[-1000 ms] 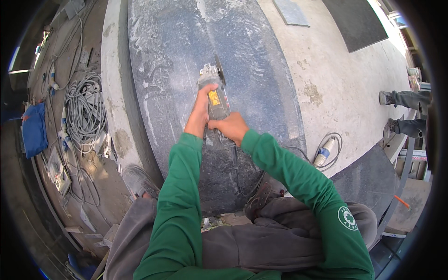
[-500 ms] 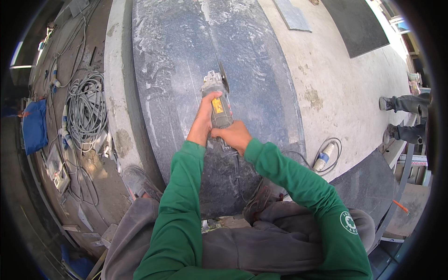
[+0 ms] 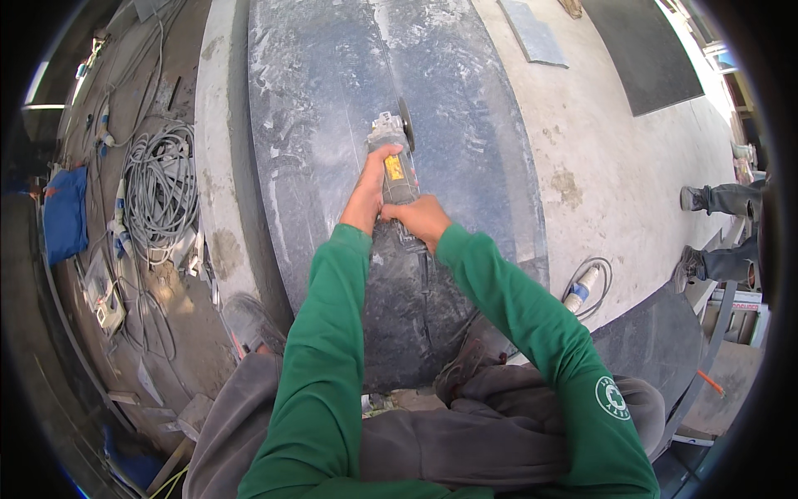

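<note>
An angle grinder (image 3: 401,179) with a grey body and a yellow label is held in both my hands over a dark, dusty stone slab (image 3: 465,125). My left hand (image 3: 366,190) wraps round the front of the body, thumb on top near the gear head. Toward the rear end, my right hand (image 3: 421,219) is closed round the handle. A thin cutting disc (image 3: 406,123) stands upright on the grinder's right side, on a line running lengthwise along the slab. Whether its lower edge is sunk in the stone I cannot tell. The cord trails back toward me.
Coiled grey cable (image 3: 158,195) and a blue cloth (image 3: 66,214) lie at left. A plug connector (image 3: 580,289) with looped cord lies right of the slab. Farther off are a grey stone piece (image 3: 534,32) and a dark panel (image 3: 644,54). Another person's legs (image 3: 731,200) show at far right.
The grinder and both my hands have moved a little away from me along the line. My arms reach farther forward, and the view has shifted slightly.
</note>
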The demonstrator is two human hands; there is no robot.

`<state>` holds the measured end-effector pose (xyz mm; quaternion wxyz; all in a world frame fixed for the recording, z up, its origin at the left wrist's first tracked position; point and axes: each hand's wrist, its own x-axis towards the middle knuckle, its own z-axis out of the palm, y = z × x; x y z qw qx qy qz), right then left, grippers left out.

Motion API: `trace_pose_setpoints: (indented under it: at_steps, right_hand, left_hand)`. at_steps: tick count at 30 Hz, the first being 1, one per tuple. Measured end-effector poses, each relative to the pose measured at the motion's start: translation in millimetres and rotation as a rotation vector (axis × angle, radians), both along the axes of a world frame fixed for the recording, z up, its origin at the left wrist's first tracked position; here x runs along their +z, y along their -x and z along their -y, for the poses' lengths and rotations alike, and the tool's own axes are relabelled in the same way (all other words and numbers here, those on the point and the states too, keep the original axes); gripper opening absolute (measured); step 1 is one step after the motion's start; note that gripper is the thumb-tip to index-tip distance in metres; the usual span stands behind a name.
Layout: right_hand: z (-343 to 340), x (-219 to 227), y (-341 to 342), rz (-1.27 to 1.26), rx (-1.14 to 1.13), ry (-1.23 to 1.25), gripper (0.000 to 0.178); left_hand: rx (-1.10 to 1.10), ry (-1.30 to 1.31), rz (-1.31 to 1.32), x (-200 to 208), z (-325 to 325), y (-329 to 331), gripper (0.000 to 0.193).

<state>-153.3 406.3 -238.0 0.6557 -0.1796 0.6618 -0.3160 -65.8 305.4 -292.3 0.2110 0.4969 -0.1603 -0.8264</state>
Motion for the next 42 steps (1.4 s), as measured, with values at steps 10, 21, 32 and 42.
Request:
trace_pose_setpoints:
  at_steps: [10,21,32,42]
  right_hand:
    - [-41.8,12.1,-9.4,-0.106,0.027,-0.037,0.038]
    - [5.5,-2.4,-3.2,-0.035,-0.014,-0.002,0.037]
    - [-32.4,7.0,-9.7,-0.070,-0.009,0.016,0.037]
    - [-39.7,7.2,-10.6,-0.088,0.004,-0.030,0.036]
  left_hand:
    - [0.002,-0.041,0.019,10.4,-42.9,-6.8,0.051]
    - [-0.011,-0.012,0.020,-5.1,5.9,-0.6,0.048]
    - [-0.019,-0.024,0.012,5.4,-31.6,-7.1,0.057]
    - [-0.030,-0.023,0.010,4.2,-37.6,-9.2,0.056]
